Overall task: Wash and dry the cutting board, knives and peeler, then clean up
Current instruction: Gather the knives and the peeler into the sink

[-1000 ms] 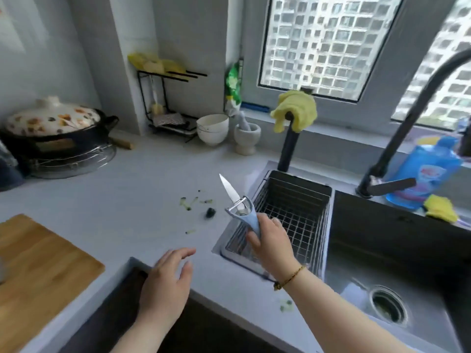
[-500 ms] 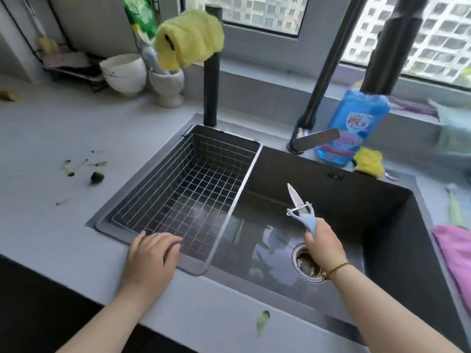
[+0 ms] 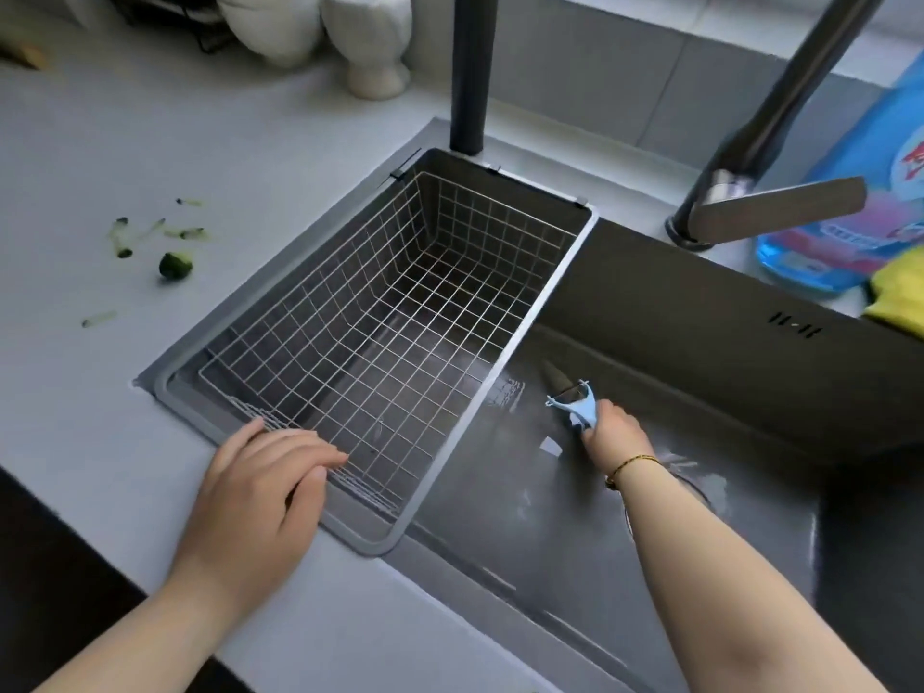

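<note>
The right hand (image 3: 612, 435) gripped the peeler (image 3: 580, 405) and a knife (image 3: 557, 376) low in the sink (image 3: 700, 302), likely for washing. The left hand (image 3: 255, 485) rested flat on the basket (image 3: 540, 297) rim, holding nothing.

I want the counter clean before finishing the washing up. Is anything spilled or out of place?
Yes: green vegetable scraps lie scattered on the counter, left of the wire basket. Nothing else stands out; the right hand grips the peeler and a knife inside the sink.
</note>
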